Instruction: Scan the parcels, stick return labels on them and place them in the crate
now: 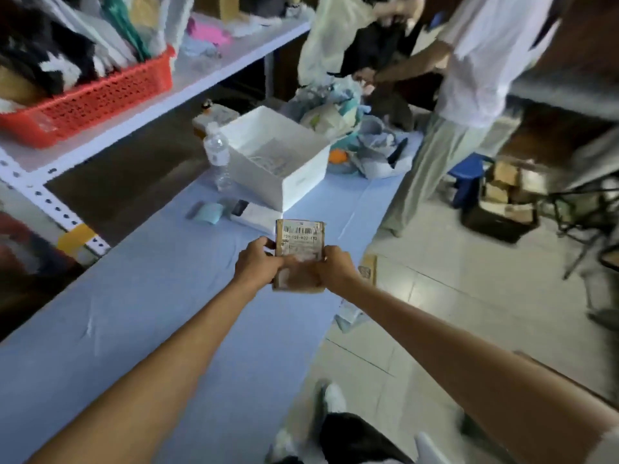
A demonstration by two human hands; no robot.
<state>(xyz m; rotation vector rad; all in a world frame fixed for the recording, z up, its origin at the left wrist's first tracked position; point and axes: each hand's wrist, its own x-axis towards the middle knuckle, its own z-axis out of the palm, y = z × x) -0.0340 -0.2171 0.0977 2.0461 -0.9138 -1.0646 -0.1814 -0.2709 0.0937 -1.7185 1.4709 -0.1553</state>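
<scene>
We find the cardboard parcel (299, 259) held over the table (134, 296), just short of the white crate (303, 182), with the fingers of left hand (258, 262) and right hand (335, 267) clasping its side edges, apparently to keep the barcode label (300, 236) exposed for scanning.

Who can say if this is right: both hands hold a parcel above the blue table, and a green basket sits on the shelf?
No: the head view shows the basket on the shelf is red, not green. The left hand and right hand hold the parcel above the blue table.
</scene>
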